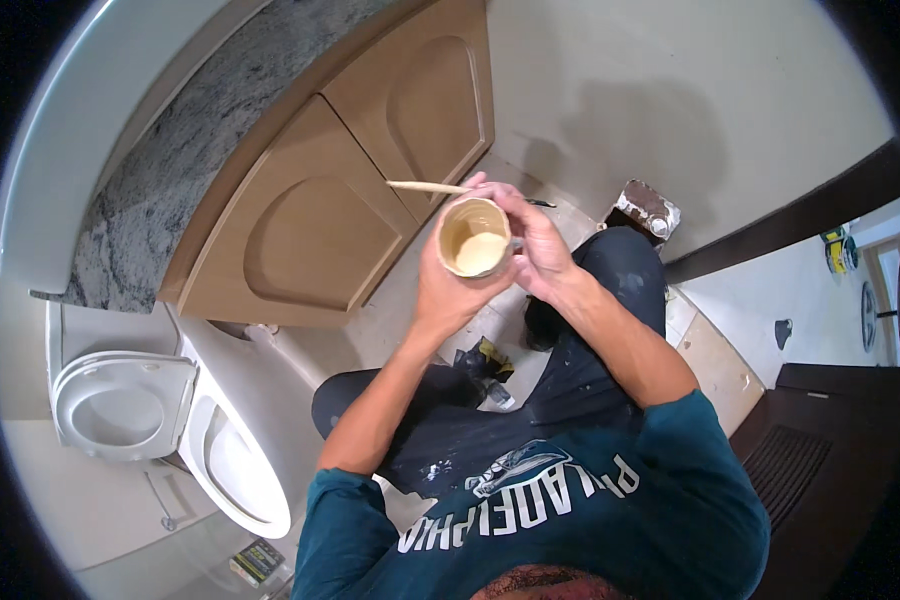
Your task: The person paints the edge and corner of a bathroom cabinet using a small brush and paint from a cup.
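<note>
Above my lap, my left hand wraps round the near left side of a cup. Pale cream paint lies in the bottom of the cup, and smears coat its inner wall. My right hand supports the cup's right side. It also pinches a thin paintbrush across the cup's far side. The brush's pale wooden handle points left, and its dark end shows past the fingers on the right. Part of the brush is hidden behind my fingers.
Wooden cabinet doors stand ahead on the left, beneath a grey stone counter. A toilet is at the left. On the floor lie a brown, white-smeared box and a black-and-yellow bundle. A dark door stands at the right.
</note>
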`<state>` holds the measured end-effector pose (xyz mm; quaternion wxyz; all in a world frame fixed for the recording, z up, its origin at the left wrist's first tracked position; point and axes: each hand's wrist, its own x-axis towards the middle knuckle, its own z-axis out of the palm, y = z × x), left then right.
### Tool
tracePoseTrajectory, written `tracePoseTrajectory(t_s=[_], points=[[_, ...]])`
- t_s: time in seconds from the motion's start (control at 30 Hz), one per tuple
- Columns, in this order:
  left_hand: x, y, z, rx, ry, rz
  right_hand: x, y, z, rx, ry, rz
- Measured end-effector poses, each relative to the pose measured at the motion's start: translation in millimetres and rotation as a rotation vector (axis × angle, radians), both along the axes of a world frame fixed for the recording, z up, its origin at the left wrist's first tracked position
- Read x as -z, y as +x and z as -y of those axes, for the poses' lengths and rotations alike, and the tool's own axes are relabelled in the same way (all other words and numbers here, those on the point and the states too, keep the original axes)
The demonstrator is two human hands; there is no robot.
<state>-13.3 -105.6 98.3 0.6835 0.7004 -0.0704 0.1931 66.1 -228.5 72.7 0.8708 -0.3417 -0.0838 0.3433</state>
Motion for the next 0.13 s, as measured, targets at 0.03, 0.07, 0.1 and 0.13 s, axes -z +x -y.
tracePoseTrajectory(t_s=[0.03,0.07,0.1,0.13], points=[[-5.2,-2.2,-3.3,0.003,0.038,-0.008,2.7,-0.2,-1.1,-0.015,-0.028,0.03],[-6.3,-2.4,-6.4,-0.017,0.074,0.006,2.2,-3.9,-1.8,-0.057,0.021,-0.039],[-7.0,-2.6,-9.0,-0.039,0.11,0.019,4.2,-6.6,-3.4,-0.063,0.039,-0.023],[-6.0,-2.9,-11.1,-0.064,0.144,0.032,10.0,-8.6,-6.3,-0.071,0.056,-0.006]])
